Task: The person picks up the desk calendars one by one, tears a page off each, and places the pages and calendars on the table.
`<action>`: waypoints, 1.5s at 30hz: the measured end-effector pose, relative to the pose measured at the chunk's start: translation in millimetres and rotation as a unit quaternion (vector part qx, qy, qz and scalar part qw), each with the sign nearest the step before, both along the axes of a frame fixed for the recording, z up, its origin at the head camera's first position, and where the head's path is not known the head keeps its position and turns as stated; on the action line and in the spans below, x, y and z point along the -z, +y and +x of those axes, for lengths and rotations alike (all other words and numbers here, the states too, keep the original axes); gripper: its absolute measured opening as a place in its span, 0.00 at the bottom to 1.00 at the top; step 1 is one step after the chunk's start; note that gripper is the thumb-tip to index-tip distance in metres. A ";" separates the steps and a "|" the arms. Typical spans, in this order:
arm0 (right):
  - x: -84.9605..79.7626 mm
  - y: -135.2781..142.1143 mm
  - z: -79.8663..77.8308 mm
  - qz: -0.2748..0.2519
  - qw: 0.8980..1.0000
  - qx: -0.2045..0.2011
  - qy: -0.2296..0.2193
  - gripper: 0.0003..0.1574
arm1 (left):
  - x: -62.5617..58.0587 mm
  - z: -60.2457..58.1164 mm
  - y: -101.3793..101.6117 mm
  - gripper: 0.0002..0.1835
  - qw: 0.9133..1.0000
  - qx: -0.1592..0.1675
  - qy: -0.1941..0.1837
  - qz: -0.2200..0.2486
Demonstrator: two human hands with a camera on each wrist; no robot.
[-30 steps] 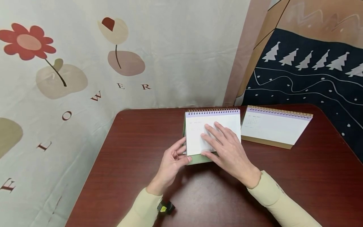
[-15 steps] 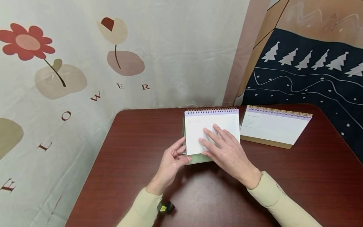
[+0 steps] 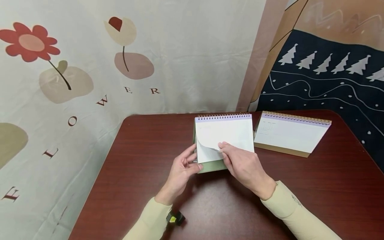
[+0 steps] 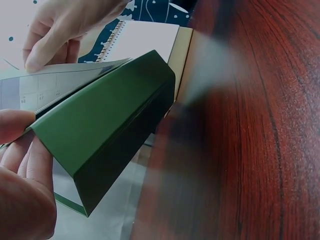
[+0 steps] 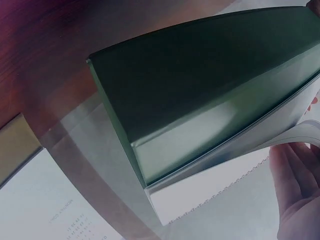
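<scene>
A spiral-bound desk calendar [image 3: 228, 130] with a green base stands on the table in the head view. At its lower left corner, my left hand [image 3: 182, 171] grips the green base [image 4: 100, 120], thumb in front and fingers behind. My right hand [image 3: 244, 165] pinches the lower edge of a white page [image 3: 210, 138], which curls up off the pages beneath. In the left wrist view the printed grid of a sheet [image 4: 45, 90] shows under the raised page. The right wrist view has the fingers [image 5: 297, 172] at the page's edge.
A second desk calendar [image 3: 292, 135] with a tan base stands close by on the right. The dark red wooden table [image 3: 144, 150] meets a flower-print cloth [image 3: 192, 60] at the back. A navy cloth with white trees [image 3: 324, 80] hangs behind the right side.
My right hand's spread fingers lay flat on the page earlier; they have drawn down and together and now pinch the page, lifting its lower edge. My left hand stays where it was.
</scene>
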State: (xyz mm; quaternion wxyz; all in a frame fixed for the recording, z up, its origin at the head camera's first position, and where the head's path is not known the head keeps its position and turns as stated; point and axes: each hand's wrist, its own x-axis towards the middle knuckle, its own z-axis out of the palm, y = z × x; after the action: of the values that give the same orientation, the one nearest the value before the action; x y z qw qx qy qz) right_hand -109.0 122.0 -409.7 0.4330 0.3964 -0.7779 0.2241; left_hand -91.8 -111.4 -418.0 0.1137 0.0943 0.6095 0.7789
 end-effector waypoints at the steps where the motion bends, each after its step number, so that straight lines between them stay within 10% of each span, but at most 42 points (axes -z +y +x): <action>1: -0.3 0.4 0.1 -0.005 1.000 -0.004 -0.001 0.16 | 0.1 0.1 -0.1 0.44 1.000 0.000 0.000 -0.001; 34: -10.9 11.4 1.0 -0.109 0.983 -0.101 -0.109 0.17 | 3.2 -5.5 -2.8 0.42 1.000 -0.008 0.027 0.008; 45: -19.4 15.0 1.8 -0.189 0.967 -0.038 -0.168 0.24 | 1.6 -3.9 3.4 0.40 0.999 -0.049 0.021 0.001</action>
State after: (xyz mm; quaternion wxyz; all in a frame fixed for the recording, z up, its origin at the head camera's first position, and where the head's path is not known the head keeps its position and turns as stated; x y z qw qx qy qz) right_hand -107.2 137.0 -390.3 0.3541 0.2936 -0.7674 0.4466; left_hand -95.6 -107.9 -419.7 0.0630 0.0806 0.6147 0.7821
